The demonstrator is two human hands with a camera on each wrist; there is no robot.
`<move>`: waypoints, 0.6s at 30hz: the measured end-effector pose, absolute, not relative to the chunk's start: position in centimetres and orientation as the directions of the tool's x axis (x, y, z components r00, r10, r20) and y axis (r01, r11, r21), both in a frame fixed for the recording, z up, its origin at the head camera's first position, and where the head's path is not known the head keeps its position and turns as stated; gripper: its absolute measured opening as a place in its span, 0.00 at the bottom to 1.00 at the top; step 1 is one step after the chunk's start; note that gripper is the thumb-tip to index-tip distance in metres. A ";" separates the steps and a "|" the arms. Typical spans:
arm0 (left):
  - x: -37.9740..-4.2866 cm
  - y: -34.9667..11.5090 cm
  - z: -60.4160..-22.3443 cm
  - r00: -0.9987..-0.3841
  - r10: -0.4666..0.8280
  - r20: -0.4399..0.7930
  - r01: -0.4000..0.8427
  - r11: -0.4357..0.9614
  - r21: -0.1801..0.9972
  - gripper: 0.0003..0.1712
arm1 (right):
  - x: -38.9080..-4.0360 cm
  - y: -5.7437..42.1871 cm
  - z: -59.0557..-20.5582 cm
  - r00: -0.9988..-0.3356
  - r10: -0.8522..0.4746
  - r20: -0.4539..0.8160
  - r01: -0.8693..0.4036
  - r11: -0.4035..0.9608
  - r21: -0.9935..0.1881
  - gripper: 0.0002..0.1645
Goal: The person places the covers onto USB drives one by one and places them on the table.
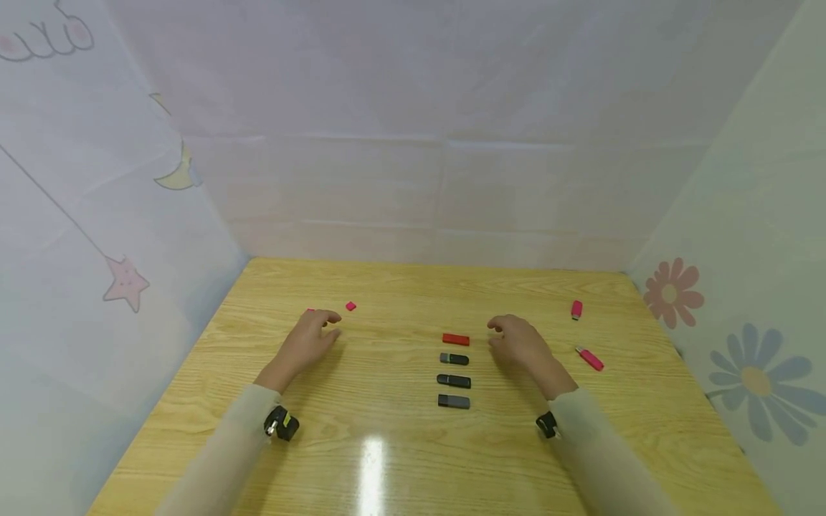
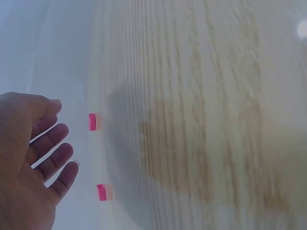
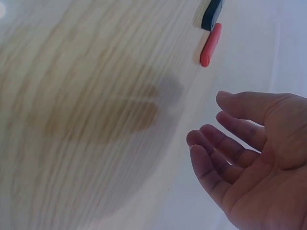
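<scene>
My left hand (image 1: 310, 340) is held over the left part of the table with loosely bent fingers and nothing in them. Close to its fingers lie two small pink caps, one in plain sight (image 1: 350, 306) and one mostly hidden behind the hand (image 1: 311, 310); both show in the left wrist view. My right hand (image 1: 518, 340), likewise holding nothing, hovers right of a column of USB sticks: a red one (image 1: 455, 339), a black one with a grey end (image 1: 454, 359), a black one (image 1: 454, 381) and a grey one (image 1: 454, 402).
Two pink USB sticks with bare metal plugs, one farther back (image 1: 577, 309) and one nearer (image 1: 590, 358), lie on the right side of the wooden table (image 1: 387, 287). Pale cloth walls (image 1: 413, 186) with printed flowers and a star border the back and sides.
</scene>
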State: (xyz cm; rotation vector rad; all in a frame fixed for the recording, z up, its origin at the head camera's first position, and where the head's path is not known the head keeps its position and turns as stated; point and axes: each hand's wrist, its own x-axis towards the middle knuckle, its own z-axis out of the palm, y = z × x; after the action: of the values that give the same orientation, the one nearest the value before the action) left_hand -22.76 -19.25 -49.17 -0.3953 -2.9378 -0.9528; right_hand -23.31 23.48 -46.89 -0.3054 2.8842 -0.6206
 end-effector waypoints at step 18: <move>-23.9 -21.4 -49.3 -0.972 0.211 0.099 0.229 0.792 0.566 0.20 | -22.0 28.3 -46.6 -0.970 -0.211 -0.120 -0.138 0.887 -0.440 0.25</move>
State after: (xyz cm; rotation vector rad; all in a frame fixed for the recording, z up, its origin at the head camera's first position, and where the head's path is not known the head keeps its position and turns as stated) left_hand -23.93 -21.36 -49.31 -0.3623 -2.9450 -0.9364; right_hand -22.03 28.30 -46.59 -0.2693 2.8907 -0.6552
